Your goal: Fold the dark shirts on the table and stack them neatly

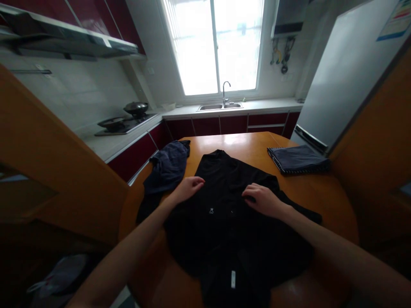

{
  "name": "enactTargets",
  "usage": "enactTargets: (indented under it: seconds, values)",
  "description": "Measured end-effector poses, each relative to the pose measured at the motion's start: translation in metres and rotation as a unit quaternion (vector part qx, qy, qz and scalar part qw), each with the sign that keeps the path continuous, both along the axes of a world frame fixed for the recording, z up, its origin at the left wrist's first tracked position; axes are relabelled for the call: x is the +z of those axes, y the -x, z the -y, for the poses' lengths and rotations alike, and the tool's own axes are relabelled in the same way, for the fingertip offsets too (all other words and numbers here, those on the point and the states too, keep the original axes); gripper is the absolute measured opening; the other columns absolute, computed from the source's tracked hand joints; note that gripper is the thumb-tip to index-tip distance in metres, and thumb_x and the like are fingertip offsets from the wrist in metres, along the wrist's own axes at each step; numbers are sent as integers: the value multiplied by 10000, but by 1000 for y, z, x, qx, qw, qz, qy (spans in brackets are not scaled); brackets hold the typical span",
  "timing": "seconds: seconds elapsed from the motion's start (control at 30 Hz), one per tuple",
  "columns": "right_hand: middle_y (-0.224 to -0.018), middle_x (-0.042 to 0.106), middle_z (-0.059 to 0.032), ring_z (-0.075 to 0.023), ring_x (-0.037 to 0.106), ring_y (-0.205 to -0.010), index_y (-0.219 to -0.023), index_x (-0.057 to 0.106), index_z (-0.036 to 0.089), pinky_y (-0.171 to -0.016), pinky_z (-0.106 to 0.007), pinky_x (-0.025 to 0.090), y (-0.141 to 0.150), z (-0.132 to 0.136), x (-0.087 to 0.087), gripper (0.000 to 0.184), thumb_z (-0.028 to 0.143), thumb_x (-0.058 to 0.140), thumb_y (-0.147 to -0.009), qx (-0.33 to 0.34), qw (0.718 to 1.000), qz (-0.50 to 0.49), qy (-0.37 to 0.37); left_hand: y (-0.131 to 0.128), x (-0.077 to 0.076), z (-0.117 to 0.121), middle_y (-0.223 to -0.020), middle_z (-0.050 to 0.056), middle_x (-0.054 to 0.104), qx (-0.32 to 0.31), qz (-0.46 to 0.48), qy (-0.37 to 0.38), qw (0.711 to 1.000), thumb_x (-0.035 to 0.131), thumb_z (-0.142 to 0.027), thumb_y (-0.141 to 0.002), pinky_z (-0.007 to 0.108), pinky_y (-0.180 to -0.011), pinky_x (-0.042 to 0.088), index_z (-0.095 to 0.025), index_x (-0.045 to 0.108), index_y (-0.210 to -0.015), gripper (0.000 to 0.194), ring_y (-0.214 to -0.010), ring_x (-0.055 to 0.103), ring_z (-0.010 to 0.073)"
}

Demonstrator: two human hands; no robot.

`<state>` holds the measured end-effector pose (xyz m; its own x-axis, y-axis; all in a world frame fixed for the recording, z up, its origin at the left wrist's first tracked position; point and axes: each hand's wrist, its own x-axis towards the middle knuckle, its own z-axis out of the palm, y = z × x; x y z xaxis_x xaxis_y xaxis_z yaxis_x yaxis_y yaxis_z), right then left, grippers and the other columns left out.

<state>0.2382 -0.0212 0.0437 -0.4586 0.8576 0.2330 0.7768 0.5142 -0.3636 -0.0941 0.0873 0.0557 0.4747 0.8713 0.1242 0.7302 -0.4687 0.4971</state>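
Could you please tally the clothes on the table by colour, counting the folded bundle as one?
Black: 1, the spread-out shirt
Navy: 1, the crumpled garment
Grey-blue: 1, the folded bundle
Total: 3

Our light source: one window (215,47), bright, its panes blown out to white. Glare: a pale patch on the far part of the wooden table (231,140). Surroundings: dim, falling to near-black in the lower corners. Black garment (224,192): folds we can barely read. Edges: stretched, the fridge (343,72) leaning. Focus: soft overall, we note, outer parts smeared.
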Motion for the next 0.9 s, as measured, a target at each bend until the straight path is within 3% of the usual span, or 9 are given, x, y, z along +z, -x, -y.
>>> enactTargets:
  seconds: [0.1,0.17,0.33,0.43,0.53,0.6,0.7,0.8,0.9]
  values:
    - [-1120,677,-82,-242,578,-1079,-1108,700,224,-925,-334,442,21,-38,-7,279,160,622,-847,13,995,90,-28,-9,-2,-75,-1024,81,755,66,-27,-56,996,594,-215,-890,253,-823,524,-162,734,-1064,230,-894,702,187]
    - [-1150,665,-104,-263,565,-1091,-1148,676,208,-906,-347,436,31,-53,-15,339,123,627,-824,13,989,143,-41,-15,-6,-113,-1075,100,738,91,-47,-77,992,609,-183,-875,269,-872,516,-158,726,-1087,243,-963,691,207]
    - [-1070,682,-135,-260,600,-1016,-1061,662,156,-859,-346,424,41,-79,-33,253,58,513,-882,-25,974,215,-61,-35,-25,-175,-1227,83,672,106,-92,-104,985,661,-150,-847,305,-1008,464,-234,696,-1184,349,-1157,620,235]
    - [-1010,706,-115,-239,637,-967,-962,676,165,-835,-320,427,31,-97,-35,212,79,494,-896,-77,980,181,-41,-48,-37,-201,-1274,91,649,99,-100,-104,985,664,-142,-840,345,-1051,438,-246,671,-1252,424,-1226,577,259]
    - [-984,737,-77,-219,669,-902,-1003,699,204,-768,-285,434,-3,-126,-32,203,174,530,-894,-197,978,62,-13,-58,-48,-224,-1289,88,655,92,-87,-92,988,649,-135,-838,354,-1065,425,-248,679,-1262,440,-1236,572,265]
    - [-942,751,-72,-213,676,-841,-1006,721,206,-715,-272,431,-39,-149,-28,220,224,542,-880,-285,958,-25,-8,-62,-54,-238,-1266,73,679,90,-70,-79,990,641,-135,-834,336,-1055,431,-256,712,-1219,410,-1205,597,253]
    - [-785,736,-76,-216,667,-752,-816,739,162,-635,-261,410,-98,-184,-26,175,227,576,-814,-374,919,-125,-12,-65,-61,-259,-1193,75,724,106,-30,-57,992,629,-166,-840,322,-1007,459,-246,764,-1110,312,-1138,642,255]
    - [-678,708,-72,-218,657,-719,-718,737,142,-619,-254,416,-143,-212,-27,140,203,616,-754,-429,880,-203,-5,-63,-63,-282,-1113,117,751,150,27,-44,987,596,-222,-875,342,-944,485,-196,781,-1048,255,-1096,663,289]
    - [-602,675,-61,-203,642,-654,-698,737,128,-606,-251,444,-165,-235,-30,143,218,641,-755,-443,865,-237,6,-54,-61,-302,-997,132,768,191,94,-28,977,620,-297,-873,349,-861,510,-138,780,-999,258,-1028,684,311]
